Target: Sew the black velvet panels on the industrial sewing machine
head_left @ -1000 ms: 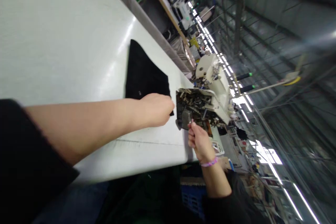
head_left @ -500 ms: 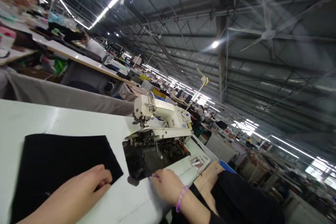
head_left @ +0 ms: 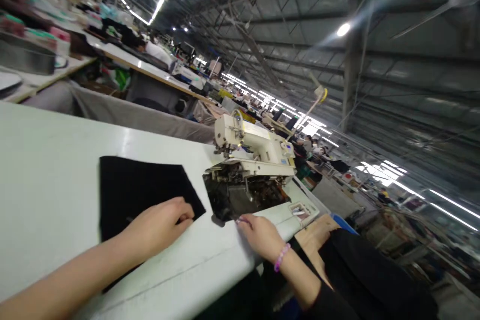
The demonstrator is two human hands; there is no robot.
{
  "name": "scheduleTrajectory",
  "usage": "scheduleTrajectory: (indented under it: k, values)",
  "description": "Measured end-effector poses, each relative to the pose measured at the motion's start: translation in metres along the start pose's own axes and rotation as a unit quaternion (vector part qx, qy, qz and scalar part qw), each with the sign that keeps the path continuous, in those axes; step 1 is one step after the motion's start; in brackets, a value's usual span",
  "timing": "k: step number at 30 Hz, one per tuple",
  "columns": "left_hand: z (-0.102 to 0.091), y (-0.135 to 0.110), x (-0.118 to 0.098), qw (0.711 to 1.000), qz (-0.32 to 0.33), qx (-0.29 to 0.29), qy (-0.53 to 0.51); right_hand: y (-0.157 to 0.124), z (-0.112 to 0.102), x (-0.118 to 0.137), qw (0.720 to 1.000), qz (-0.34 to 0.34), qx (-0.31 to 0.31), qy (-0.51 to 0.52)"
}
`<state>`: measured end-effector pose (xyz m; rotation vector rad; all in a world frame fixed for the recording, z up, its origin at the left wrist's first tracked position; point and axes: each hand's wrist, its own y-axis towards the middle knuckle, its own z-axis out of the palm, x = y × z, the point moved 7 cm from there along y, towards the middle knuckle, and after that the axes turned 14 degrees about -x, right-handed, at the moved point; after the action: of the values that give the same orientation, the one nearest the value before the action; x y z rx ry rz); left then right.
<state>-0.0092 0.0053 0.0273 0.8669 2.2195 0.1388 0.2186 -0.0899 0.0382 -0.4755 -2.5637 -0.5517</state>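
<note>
A flat piece of black fabric [head_left: 138, 185] lies on the white table [head_left: 45, 160]. My left hand [head_left: 161, 227] rests on the fabric's near right corner with its fingers curled onto the cloth. Right of it stands a cream sewing machine [head_left: 255, 155], tipped back so its dark underside shows. My right hand [head_left: 260, 235], with a purple band at the wrist, sits closed at the lower edge of that underside. Something small shows at its fingertips; I cannot make it out.
A small tray of bits [head_left: 302, 211] sits at the table's right end beside the machine. Behind are long work tables [head_left: 150, 67] with piles of goods and other machines. People work far off. My lap in black clothing [head_left: 360, 270] is at lower right.
The view swung from sideways to nearly level and then shifted left. My left hand stays on the fabric's corner and my right hand stays at the machine's underside.
</note>
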Motion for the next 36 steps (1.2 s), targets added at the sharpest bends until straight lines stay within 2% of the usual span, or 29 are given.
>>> scheduleTrajectory:
  k: [4, 8, 12, 15, 19, 26, 31, 36]
  values:
    - [0.001, -0.002, -0.001, 1.000, -0.002, 0.005, 0.000, 0.003, 0.012, -0.005, 0.982, 0.076, -0.019, 0.172]
    - [0.005, -0.004, 0.002, 1.000, 0.000, 0.005, 0.011, 0.008, 0.035, 0.000, 0.932, 0.160, -0.025, 0.326]
    - [0.008, -0.006, 0.000, 1.000, 0.011, 0.008, 0.021, 0.021, 0.054, 0.005, 0.884, 0.203, -0.061, 0.418]
    - [0.009, -0.008, -0.001, 0.999, 0.005, 0.015, 0.032, 0.030, 0.063, 0.009, 0.861, 0.221, -0.081, 0.452]
    - [0.009, -0.010, -0.002, 0.999, 0.000, 0.022, 0.039, 0.036, 0.069, 0.015, 0.844, 0.241, -0.095, 0.470]
    - [0.010, -0.011, -0.001, 0.999, 0.003, 0.021, 0.039, 0.043, 0.072, 0.023, 0.814, 0.251, -0.128, 0.508]
    - [0.010, -0.012, -0.002, 0.999, 0.006, 0.023, 0.042, 0.051, 0.073, 0.029, 0.785, 0.258, -0.138, 0.546]
    - [0.010, -0.012, -0.001, 0.999, 0.004, 0.018, 0.039, 0.059, 0.073, 0.036, 0.767, 0.262, -0.144, 0.567]
